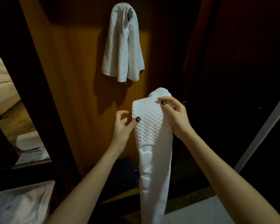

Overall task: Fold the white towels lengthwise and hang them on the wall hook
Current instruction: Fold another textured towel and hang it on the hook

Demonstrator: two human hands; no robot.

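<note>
Two white towels: the folded towel [152, 136] dangles at centre frame, its top pinched by curled fingers of the left hand [122, 128] and right hand [176, 118], below the hung towel [123, 46] draped on the wall hook [130, 13] at upper centre, where crowding could dislodge either or loosen the fold.

One wide-angle head-worn camera looks forward and slightly downward, standing near the orange-brown wooden wall panel [68, 70], which fills the middle of its view.
</note>
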